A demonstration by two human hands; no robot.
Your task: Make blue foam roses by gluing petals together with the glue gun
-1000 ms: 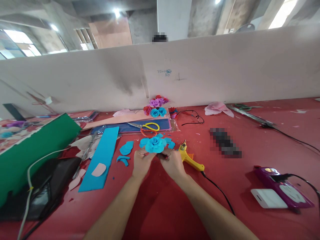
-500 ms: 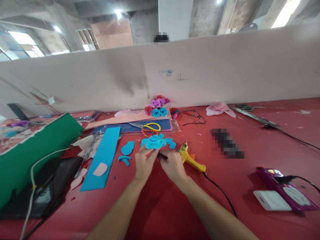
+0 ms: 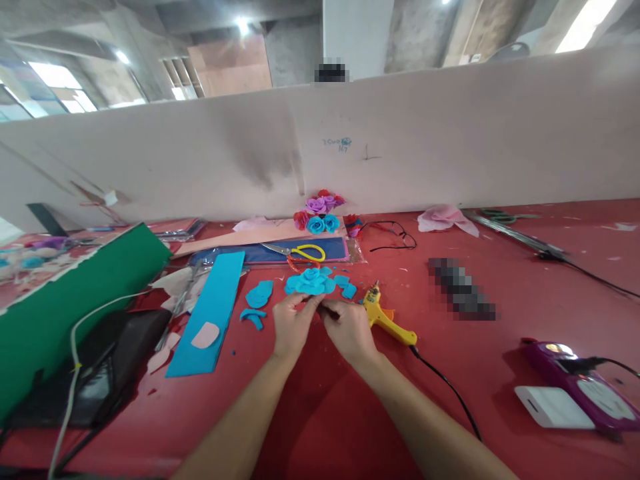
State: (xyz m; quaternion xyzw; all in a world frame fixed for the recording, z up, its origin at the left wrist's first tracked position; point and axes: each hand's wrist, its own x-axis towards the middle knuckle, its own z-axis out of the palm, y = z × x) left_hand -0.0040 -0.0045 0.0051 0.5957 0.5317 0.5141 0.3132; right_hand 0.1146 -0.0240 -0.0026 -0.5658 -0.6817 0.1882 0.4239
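A blue paper flower (image 3: 311,283) with spread petals is at the middle of the table, just beyond my fingertips. My left hand (image 3: 293,327) pinches it from beneath at its near side. Close against it, my right hand (image 3: 350,330) has its fingers curled together at the flower's underside; what they hold, if anything, is hidden. Loose blue petals (image 3: 259,294) and a curled blue strip (image 3: 252,317) lie to the left. Small blue pieces (image 3: 345,287) are on the right. Beside my right hand rests a yellow glue gun (image 3: 387,318) with a black cord.
Yellow-handled scissors (image 3: 307,252) lie behind the flower, near finished paper flowers (image 3: 323,223) and eyeglasses (image 3: 393,235). A long blue sheet (image 3: 207,313), a green board (image 3: 85,320) and a black bag (image 3: 135,360) occupy the left. A purple power strip (image 3: 595,387) with a white adapter (image 3: 553,407) is at right.
The whole view has shifted slightly, so everything appears a little further right. Both hands stay together at the blue flower, with hardly any change in their pose.
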